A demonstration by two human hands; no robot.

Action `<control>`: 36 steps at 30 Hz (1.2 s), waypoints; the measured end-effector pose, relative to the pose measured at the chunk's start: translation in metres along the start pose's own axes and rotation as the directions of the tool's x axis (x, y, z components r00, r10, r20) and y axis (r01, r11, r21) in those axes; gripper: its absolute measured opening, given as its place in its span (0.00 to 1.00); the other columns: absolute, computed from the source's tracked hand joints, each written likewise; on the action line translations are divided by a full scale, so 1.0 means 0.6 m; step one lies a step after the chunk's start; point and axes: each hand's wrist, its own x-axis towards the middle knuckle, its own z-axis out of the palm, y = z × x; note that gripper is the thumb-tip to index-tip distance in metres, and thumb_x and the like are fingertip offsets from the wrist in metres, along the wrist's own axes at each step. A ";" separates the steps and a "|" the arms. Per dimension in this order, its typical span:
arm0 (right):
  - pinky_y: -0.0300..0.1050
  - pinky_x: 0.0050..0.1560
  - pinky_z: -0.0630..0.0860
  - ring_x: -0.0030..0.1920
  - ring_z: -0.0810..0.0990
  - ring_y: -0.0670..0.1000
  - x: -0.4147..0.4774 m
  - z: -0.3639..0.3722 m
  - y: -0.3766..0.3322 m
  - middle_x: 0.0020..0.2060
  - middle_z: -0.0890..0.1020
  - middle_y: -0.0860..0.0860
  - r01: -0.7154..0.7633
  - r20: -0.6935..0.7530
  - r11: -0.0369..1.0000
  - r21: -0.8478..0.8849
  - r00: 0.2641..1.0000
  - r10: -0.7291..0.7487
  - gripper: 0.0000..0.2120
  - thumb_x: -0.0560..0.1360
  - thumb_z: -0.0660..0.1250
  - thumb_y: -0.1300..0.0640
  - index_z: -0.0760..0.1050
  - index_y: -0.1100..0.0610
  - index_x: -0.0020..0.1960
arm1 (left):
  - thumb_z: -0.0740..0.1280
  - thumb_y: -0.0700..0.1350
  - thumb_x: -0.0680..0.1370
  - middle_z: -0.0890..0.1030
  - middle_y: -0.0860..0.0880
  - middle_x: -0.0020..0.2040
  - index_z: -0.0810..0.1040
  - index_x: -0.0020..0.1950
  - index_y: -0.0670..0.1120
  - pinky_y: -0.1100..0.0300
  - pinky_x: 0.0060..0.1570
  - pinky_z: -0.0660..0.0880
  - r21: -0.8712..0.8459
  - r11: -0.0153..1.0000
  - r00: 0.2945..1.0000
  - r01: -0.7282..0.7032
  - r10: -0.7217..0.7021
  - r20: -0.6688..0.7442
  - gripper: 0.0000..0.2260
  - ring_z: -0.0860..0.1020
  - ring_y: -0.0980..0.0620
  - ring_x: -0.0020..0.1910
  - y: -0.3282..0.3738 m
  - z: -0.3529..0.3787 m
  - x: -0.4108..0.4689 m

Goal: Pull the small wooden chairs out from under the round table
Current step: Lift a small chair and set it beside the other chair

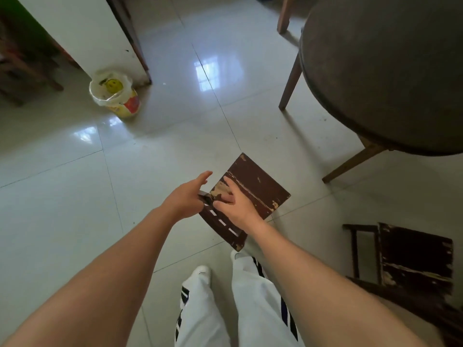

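A small dark wooden chair [258, 186] with worn paint stands on the tiled floor, clear of the round table [380, 71] at the upper right. My left hand [186, 196] is at the left end of its backrest, fingers stretched forward and apart. My right hand [235, 204] lies over the backrest and the seat's near edge, fingers spread. Whether either hand grips the backrest is unclear. A second small dark chair [416, 259] stands at the lower right, beside my right forearm, also out from under the table.
The table's wooden legs [290, 81] angle down to the floor at the right. A lined yellow bucket [115, 93] sits by a white cabinet [82, 33] at the upper left. My white-trousered legs and shoes [203, 271] are just behind the near chair.
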 end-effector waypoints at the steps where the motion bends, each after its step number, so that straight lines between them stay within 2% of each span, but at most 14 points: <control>1: 0.53 0.65 0.69 0.68 0.70 0.53 0.001 0.007 0.006 0.68 0.72 0.54 -0.010 -0.001 0.999 -0.032 1.000 0.010 0.37 0.72 0.69 0.50 0.53 0.39 0.74 | 0.63 0.29 0.71 0.70 0.45 0.71 0.55 0.75 0.56 0.57 0.52 0.74 0.052 0.999 1.000 -0.013 0.012 0.027 0.39 0.72 0.42 0.64 -0.008 0.002 0.003; 3: 0.56 0.66 0.69 0.69 0.69 0.53 0.005 0.027 0.023 0.70 0.70 0.53 -0.027 -0.009 0.994 -0.105 1.000 0.026 0.39 0.72 0.70 0.50 0.51 0.37 0.74 | 0.64 0.30 0.70 0.73 0.44 0.68 0.55 0.75 0.54 0.52 0.58 0.72 0.206 0.975 0.994 -0.086 0.070 0.083 0.39 0.73 0.42 0.63 -0.030 0.008 0.014; 4: 0.57 0.66 0.69 0.69 0.69 0.54 0.006 0.036 0.031 0.71 0.69 0.53 -0.037 -0.004 0.987 -0.158 0.999 0.037 0.41 0.71 0.70 0.50 0.48 0.37 0.74 | 0.65 0.32 0.69 0.73 0.44 0.68 0.55 0.75 0.53 0.50 0.64 0.68 0.314 0.938 0.987 -0.143 0.111 0.117 0.39 0.71 0.42 0.65 -0.041 0.013 0.020; 6: 0.60 0.64 0.69 0.67 0.71 0.58 0.009 0.060 0.051 0.69 0.71 0.55 -0.068 0.008 0.943 -0.325 0.997 0.074 0.44 0.71 0.69 0.50 0.42 0.37 0.74 | 0.67 0.35 0.69 0.69 0.46 0.72 0.53 0.75 0.51 0.47 0.73 0.54 0.529 0.802 0.958 -0.277 0.191 0.212 0.39 0.63 0.45 0.71 -0.068 0.028 0.034; 8: 0.62 0.64 0.68 0.65 0.73 0.60 0.014 0.086 0.071 0.67 0.73 0.56 -0.086 -0.002 0.838 -0.539 0.995 0.101 0.46 0.71 0.68 0.51 0.38 0.40 0.74 | 0.67 0.38 0.70 0.63 0.48 0.75 0.51 0.76 0.50 0.48 0.74 0.48 0.688 0.628 0.931 -0.365 0.225 0.288 0.38 0.57 0.47 0.74 -0.096 0.044 0.050; 11: 0.63 0.60 0.70 0.62 0.73 0.64 0.022 0.126 0.095 0.66 0.71 0.58 -0.109 -0.082 0.661 -0.742 0.994 0.072 0.43 0.73 0.66 0.60 0.42 0.47 0.76 | 0.64 0.41 0.73 0.67 0.47 0.72 0.57 0.74 0.50 0.46 0.73 0.49 0.807 0.394 0.890 -0.439 0.310 0.333 0.32 0.60 0.45 0.73 -0.130 0.068 0.074; 13: 0.61 0.55 0.73 0.58 0.76 0.65 0.026 0.138 0.108 0.62 0.73 0.60 -0.148 -0.164 0.576 -0.804 0.986 0.025 0.42 0.72 0.67 0.64 0.45 0.49 0.76 | 0.63 0.43 0.74 0.73 0.47 0.67 0.65 0.69 0.50 0.47 0.71 0.53 0.818 0.313 0.851 -0.483 0.389 0.353 0.23 0.67 0.45 0.69 -0.138 0.080 0.090; 16: 0.60 0.50 0.75 0.52 0.79 0.65 0.033 0.144 0.125 0.54 0.77 0.61 -0.199 -0.264 0.545 -0.814 0.964 -0.043 0.37 0.71 0.69 0.64 0.51 0.51 0.71 | 0.63 0.44 0.76 0.81 0.49 0.56 0.71 0.60 0.51 0.51 0.62 0.66 0.793 0.254 0.793 -0.554 0.452 0.408 0.13 0.76 0.46 0.58 -0.142 0.086 0.117; 19: 0.57 0.45 0.77 0.46 0.81 0.65 0.030 0.155 0.130 0.49 0.79 0.61 -0.221 -0.332 0.524 -0.823 0.935 -0.126 0.29 0.71 0.69 0.63 0.58 0.54 0.66 | 0.61 0.43 0.77 0.82 0.50 0.51 0.71 0.58 0.51 0.54 0.51 0.73 0.770 0.176 0.729 -0.613 0.503 0.465 0.11 0.80 0.47 0.50 -0.146 0.080 0.128; 23: 0.56 0.45 0.74 0.47 0.80 0.64 0.012 0.123 0.131 0.49 0.79 0.61 -0.197 -0.363 0.528 -0.826 0.902 -0.233 0.22 0.73 0.65 0.63 0.62 0.55 0.64 | 0.58 0.42 0.77 0.82 0.49 0.49 0.69 0.59 0.50 0.56 0.39 0.70 0.745 0.131 0.663 -0.654 0.574 0.481 0.11 0.81 0.46 0.46 -0.120 0.080 0.123; 25: 0.56 0.46 0.74 0.48 0.80 0.63 -0.008 0.081 0.132 0.50 0.79 0.60 -0.171 -0.351 0.503 -0.847 0.891 -0.289 0.21 0.73 0.63 0.63 0.63 0.55 0.64 | 0.61 0.44 0.77 0.83 0.50 0.48 0.69 0.61 0.50 0.58 0.34 0.67 0.731 0.106 0.626 -0.674 0.606 0.490 0.13 0.82 0.47 0.44 -0.082 0.085 0.118; 28: 0.56 0.46 0.75 0.47 0.80 0.63 -0.052 0.023 0.138 0.50 0.80 0.60 -0.139 -0.316 0.456 -0.879 0.886 -0.340 0.21 0.74 0.63 0.63 0.63 0.55 0.65 | 0.67 0.47 0.74 0.83 0.51 0.49 0.70 0.61 0.51 0.61 0.33 0.63 0.724 0.061 0.578 -0.687 0.650 0.493 0.16 0.82 0.50 0.43 -0.026 0.100 0.093; 32: 0.54 0.45 0.75 0.47 0.80 0.61 -0.113 -0.027 0.160 0.49 0.80 0.59 -0.132 -0.304 0.433 -0.892 0.884 -0.356 0.21 0.74 0.64 0.62 0.63 0.54 0.64 | 0.61 0.45 0.77 0.83 0.50 0.48 0.71 0.59 0.49 0.62 0.34 0.62 0.703 0.039 0.539 -0.710 0.674 0.506 0.10 0.81 0.50 0.40 0.036 0.140 0.056; 36: 0.52 0.44 0.74 0.47 0.80 0.60 -0.178 -0.086 0.199 0.49 0.80 0.58 -0.148 -0.307 0.387 -0.910 0.867 -0.393 0.20 0.75 0.64 0.60 0.63 0.54 0.65 | 0.61 0.46 0.77 0.83 0.50 0.48 0.71 0.59 0.48 0.61 0.33 0.63 0.682 0.049 0.526 -0.730 0.678 0.514 0.11 0.81 0.49 0.39 0.095 0.202 0.029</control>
